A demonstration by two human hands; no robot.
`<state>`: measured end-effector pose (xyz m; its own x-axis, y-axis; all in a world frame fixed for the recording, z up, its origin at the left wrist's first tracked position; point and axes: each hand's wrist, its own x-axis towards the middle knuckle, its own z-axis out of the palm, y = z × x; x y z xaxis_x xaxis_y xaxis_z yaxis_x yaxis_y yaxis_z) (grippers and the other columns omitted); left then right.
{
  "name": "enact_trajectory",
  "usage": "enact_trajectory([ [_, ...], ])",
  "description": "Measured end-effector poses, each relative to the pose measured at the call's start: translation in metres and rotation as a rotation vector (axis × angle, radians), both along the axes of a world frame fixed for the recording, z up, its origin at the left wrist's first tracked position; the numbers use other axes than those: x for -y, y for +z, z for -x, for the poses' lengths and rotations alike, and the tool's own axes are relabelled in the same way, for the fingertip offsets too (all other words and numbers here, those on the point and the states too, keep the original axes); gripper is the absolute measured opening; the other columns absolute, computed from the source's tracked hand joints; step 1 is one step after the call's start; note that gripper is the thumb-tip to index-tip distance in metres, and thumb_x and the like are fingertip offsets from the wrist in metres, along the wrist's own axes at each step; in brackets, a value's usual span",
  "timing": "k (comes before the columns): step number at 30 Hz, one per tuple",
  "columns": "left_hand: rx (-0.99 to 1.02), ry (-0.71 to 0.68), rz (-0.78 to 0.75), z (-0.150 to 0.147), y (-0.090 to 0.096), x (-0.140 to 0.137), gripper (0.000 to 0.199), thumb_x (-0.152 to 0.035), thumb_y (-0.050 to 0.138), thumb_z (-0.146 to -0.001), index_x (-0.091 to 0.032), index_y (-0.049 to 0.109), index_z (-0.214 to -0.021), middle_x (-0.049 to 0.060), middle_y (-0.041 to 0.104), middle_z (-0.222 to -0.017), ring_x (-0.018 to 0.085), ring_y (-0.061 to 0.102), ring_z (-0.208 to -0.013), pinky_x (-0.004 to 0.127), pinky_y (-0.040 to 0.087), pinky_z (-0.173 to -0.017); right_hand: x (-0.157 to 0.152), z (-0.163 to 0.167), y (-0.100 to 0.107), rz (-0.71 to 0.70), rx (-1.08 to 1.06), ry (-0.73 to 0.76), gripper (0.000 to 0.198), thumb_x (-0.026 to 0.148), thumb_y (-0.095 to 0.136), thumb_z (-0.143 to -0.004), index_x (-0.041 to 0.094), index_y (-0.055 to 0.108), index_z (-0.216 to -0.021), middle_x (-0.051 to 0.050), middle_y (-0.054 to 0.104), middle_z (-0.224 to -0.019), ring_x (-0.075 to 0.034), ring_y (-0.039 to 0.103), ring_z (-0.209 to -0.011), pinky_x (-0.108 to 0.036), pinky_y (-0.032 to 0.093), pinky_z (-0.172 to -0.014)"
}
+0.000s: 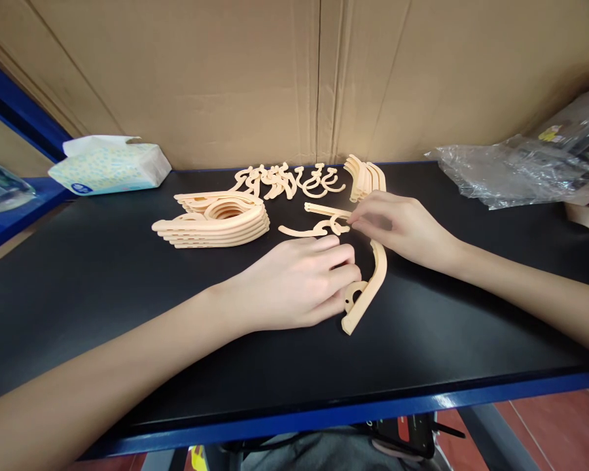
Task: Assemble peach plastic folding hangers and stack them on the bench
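Note:
My left hand (299, 281) is closed, its curled fingers against a curved beige plastic hanger arm (373, 294) with a round holed tab. The fingertips are partly hidden. Thumb and fingers of my right hand (402, 229) pinch together at the end of another slim hanger arm (321, 209), just above the table. Below that lie a curved hanger piece (299, 231) and a hanger hook (336, 226), close to the right thumb. Left of my hands sits a stack of folded beige hangers (211, 226).
Loose hanger hooks (275, 180) lie in a row at the back, beside a bunch of curved hanger arms (363, 176). A tissue pack (110, 167) stands back left; clear plastic bags (510, 167) lie at right. Cardboard (226, 78) walls off the black table (226, 379).

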<state>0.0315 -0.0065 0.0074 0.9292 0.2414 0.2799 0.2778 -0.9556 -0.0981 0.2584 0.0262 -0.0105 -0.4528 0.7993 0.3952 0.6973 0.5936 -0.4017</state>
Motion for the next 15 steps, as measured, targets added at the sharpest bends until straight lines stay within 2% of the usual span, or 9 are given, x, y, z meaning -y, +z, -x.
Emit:
enact_trajectory([
  [4, 0.1, 0.056, 0.019, -0.006, -0.002, 0.006, 0.052, -0.061, 0.048, -0.09, -0.013, 0.068, -0.086, 0.006, 0.063, -0.081, 0.02, 0.057, -0.076, 0.031, 0.043, -0.067, -0.001, 0.0, 0.0, 0.004, 0.007, 0.002, 0.016, 0.023, 0.054, -0.091, 0.018, 0.069, -0.095, -0.006, 0.064, -0.094, -0.018, 0.061, -0.081, -0.033, 0.047, -0.075],
  [6, 0.118, 0.061, -0.028, -0.01, -0.003, 0.009, 0.061, -0.07, 0.047, -0.086, -0.013, 0.067, -0.081, 0.005, 0.062, -0.077, 0.019, 0.056, -0.072, 0.031, 0.04, -0.062, -0.001, 0.0, 0.0, 0.004, 0.01, 0.002, 0.016, 0.024, 0.054, -0.091, 0.019, 0.069, -0.095, -0.006, 0.064, -0.094, -0.018, 0.06, -0.08, -0.033, 0.047, -0.073],
  [10, 0.19, 0.035, -0.182, -0.017, -0.003, 0.011, 0.066, -0.072, 0.037, -0.089, -0.013, 0.064, -0.075, 0.005, 0.061, -0.07, 0.018, 0.055, -0.066, 0.03, 0.037, -0.059, -0.001, 0.001, -0.001, 0.009, 0.002, 0.01, 0.016, 0.024, 0.053, -0.09, 0.019, 0.068, -0.094, -0.005, 0.065, -0.093, -0.018, 0.06, -0.079, -0.033, 0.046, -0.072],
  [15, 0.318, -0.034, -0.338, -0.037, -0.006, -0.001, 0.063, -0.065, 0.033, -0.095, -0.013, 0.064, -0.075, 0.004, 0.061, -0.067, 0.018, 0.057, -0.066, 0.029, 0.037, -0.056, 0.0, 0.001, 0.0, 0.012, -0.001, 0.039, 0.016, 0.024, 0.052, -0.088, 0.021, 0.067, -0.091, -0.005, 0.064, -0.092, -0.018, 0.059, -0.078, -0.032, 0.045, -0.07],
])
